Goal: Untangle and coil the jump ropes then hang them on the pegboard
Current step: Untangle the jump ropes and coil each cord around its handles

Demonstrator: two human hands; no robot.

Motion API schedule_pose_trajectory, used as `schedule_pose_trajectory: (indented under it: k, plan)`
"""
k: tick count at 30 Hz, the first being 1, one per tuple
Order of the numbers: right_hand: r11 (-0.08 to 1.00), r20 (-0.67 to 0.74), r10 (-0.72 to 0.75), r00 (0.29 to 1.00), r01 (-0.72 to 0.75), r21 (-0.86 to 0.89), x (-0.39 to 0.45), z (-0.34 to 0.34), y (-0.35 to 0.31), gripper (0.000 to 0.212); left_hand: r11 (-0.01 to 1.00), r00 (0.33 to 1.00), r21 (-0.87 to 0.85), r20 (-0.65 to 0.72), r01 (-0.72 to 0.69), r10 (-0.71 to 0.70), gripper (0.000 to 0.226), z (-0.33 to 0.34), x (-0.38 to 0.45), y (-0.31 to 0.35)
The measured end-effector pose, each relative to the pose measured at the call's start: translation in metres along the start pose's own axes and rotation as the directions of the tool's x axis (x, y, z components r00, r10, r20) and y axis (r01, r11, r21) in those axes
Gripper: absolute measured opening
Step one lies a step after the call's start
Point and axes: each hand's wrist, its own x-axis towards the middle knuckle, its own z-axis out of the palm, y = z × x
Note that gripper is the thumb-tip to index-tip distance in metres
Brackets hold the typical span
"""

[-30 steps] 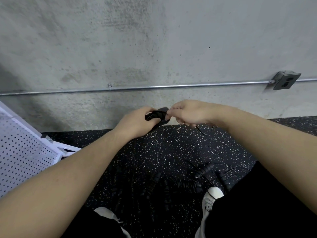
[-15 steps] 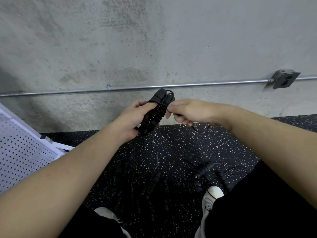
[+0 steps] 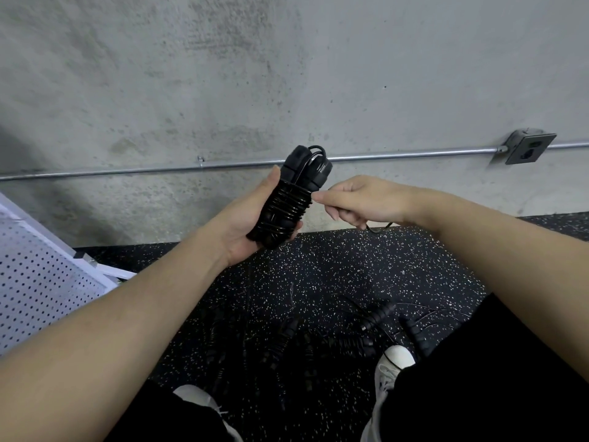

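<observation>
Since a second ago the left hand (image 3: pixel 245 224) has turned and raised the jump rope bundle (image 3: pixel 287 202) from lying low and near-horizontal between the hands to standing up on a slant, handle caps uppermost, in front of the wall conduit (image 3: pixel 414 153). Left grip: fingers and thumb wrapped round the lower part of the bundle, the two handles side by side with cord wound round them in close turns. The right hand (image 3: pixel 360 202) has drawn slightly away to the right of that grip — fingers curled, thumb and forefinger pinching at the edge of the windings, apparently on the cord; a short loose tail of cord (image 3: pixel 379 228) shows below its fingers. Judgement: this rope is nearly coiled, only the tail left to wrap or tuck. More jump ropes (image 3: pixel 366 333) lie tangled on the floor below the grips, by the shoes. The pegboard (image 3: pixel 41 282) leans well left of the left grip — nothing visibly hung on the part in view.
</observation>
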Motion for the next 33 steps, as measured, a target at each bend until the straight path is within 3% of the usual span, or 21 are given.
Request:
schedule_pose_trajectory:
  k: [4, 8, 12, 18, 21, 26, 30, 33]
  plan:
    - [0.996, 0.117, -0.007, 0.993, -0.003, 0.090, -0.001, -0.005, 0.006, 0.031, 0.999, 0.998, -0.016, -0.050, 0.034, -0.035, 0.054, -0.002, 0.001, 0.004]
    - [0.997, 0.073, -0.006, 0.997, -0.001, 0.083, -0.003, -0.017, 0.012, 0.025, 1.000, 0.995, -0.015, -0.102, 0.004, -0.006, 0.049, -0.007, -0.001, 0.010]
    - [0.999, -0.051, 0.030, 0.998, -0.029, 0.015, -0.003, -0.023, 0.015, 0.035, 1.000, 0.994, -0.021, -0.113, 0.003, -0.006, 0.046, -0.007, -0.003, 0.011]
    - [0.996, 0.066, 0.010, 0.998, -0.016, 0.092, -0.005, -0.023, 0.018, 0.030, 0.996, 0.991, -0.075, -0.127, -0.041, 0.032, 0.039, -0.005, -0.007, 0.014]
    - [0.998, -0.015, 0.053, 0.998, -0.053, -0.018, -0.002, -0.023, 0.018, 0.045, 0.996, 0.995, -0.074, -0.093, -0.049, 0.042, 0.040, -0.006, -0.009, 0.015]
    - [0.982, -0.147, 0.099, 0.984, -0.120, -0.146, -0.002, -0.024, 0.014, 0.048, 0.973, 0.999, 0.227, 0.003, -0.037, 0.038, 0.039, -0.001, -0.012, 0.016]
    - [0.987, -0.183, 0.108, 0.977, -0.127, -0.100, 0.000, -0.021, 0.013, 0.034, 0.926, 0.999, 0.378, 0.034, -0.018, 0.006, 0.036, 0.000, -0.011, 0.013]
    - [0.983, -0.139, 0.149, 0.979, -0.162, -0.087, 0.001, -0.017, 0.015, 0.022, 0.821, 0.996, 0.568, 0.086, -0.056, 0.009, 0.033, 0.003, -0.009, 0.009]
